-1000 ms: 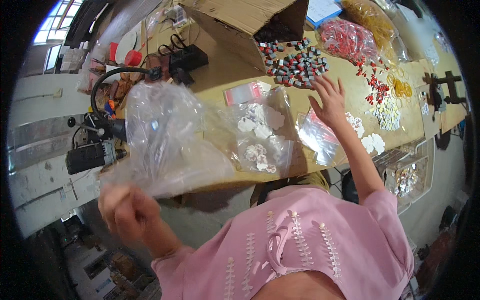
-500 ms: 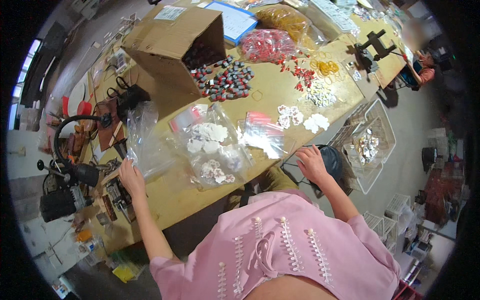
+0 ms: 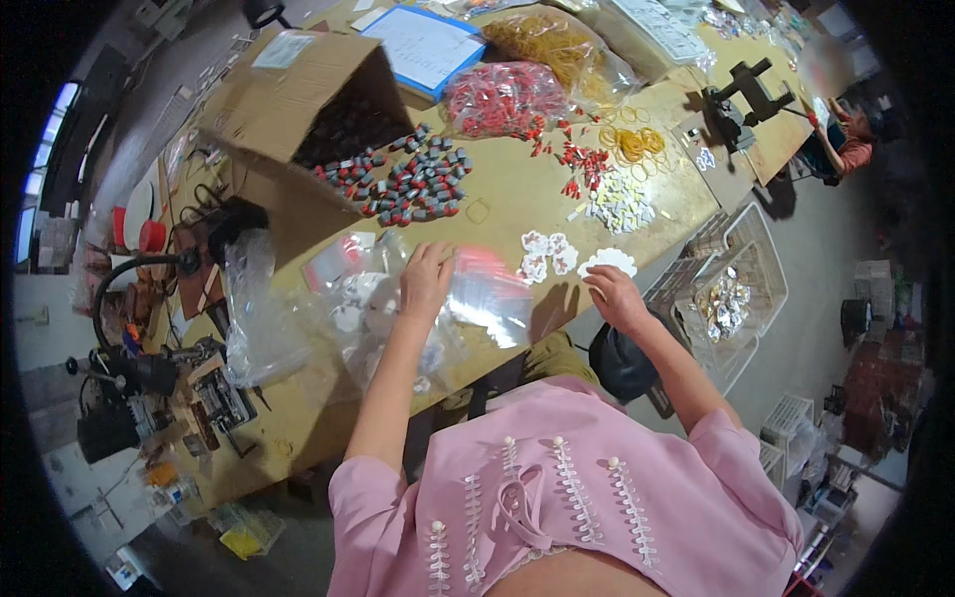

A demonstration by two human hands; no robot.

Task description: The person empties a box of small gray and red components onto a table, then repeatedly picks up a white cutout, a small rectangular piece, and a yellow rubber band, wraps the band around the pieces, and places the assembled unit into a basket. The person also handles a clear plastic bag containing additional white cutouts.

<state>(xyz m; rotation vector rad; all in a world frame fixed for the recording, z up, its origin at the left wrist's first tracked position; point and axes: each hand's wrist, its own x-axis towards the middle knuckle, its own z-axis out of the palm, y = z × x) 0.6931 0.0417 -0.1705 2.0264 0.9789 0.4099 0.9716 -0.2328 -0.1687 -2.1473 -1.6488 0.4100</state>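
My left hand (image 3: 426, 283) lies, fingers stretched forward, between a stack of clear zip bags with red strips (image 3: 489, 294) and the larger clear plastic bags (image 3: 360, 323) holding white cut-out pieces. Its forearm crosses the larger bags and hides part of them. At the table's near right edge, my right hand (image 3: 619, 301) has its fingers slightly bent and apart, the tips at a small pile of scalloped white cards (image 3: 610, 261). Nothing shows in its grasp. Between the two hands sit several white printed cut-outs (image 3: 547, 256).
An open cardboard box (image 3: 269, 99) lies beside many grey-and-red small cylinders (image 3: 423, 184). Bags of red pieces (image 3: 504, 98) and yellow rubber bands (image 3: 547, 45) stand behind. A hand press (image 3: 736, 104) is at right, white basket (image 3: 766, 259) below, clamp-like tools (image 3: 224, 403) at left.
My left hand has moved right, from the empty clear plastic at the left onto the bags near the zip bag stack. My right hand has shifted slightly forward to the scalloped white cards.
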